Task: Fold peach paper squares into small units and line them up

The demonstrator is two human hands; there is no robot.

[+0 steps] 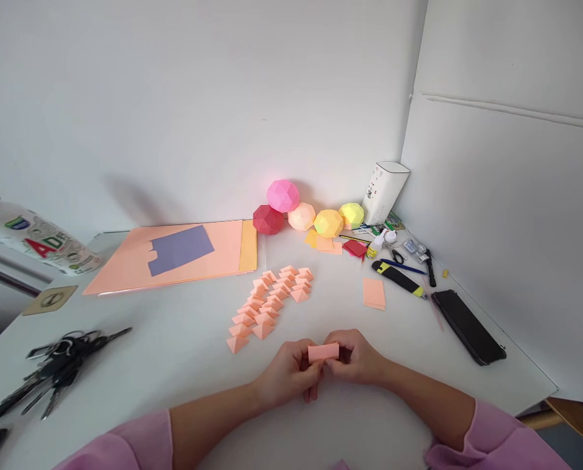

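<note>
Between my two hands is a small folded piece of peach paper, held above the front of the white table. My left hand pinches its left end, with thumb and fingers closed. At the right end, my right hand grips the paper between thumb and fingers. Just beyond my hands lie rows of folded peach paper triangles, several of them overlapping. Right of those rows rests a small stack of flat peach paper rectangles.
At left are keys, a white bottle and large peach sheets under a purple piece. Faceted paper balls line the wall. A cutter knife, glue bottle and black phone-like case lie right.
</note>
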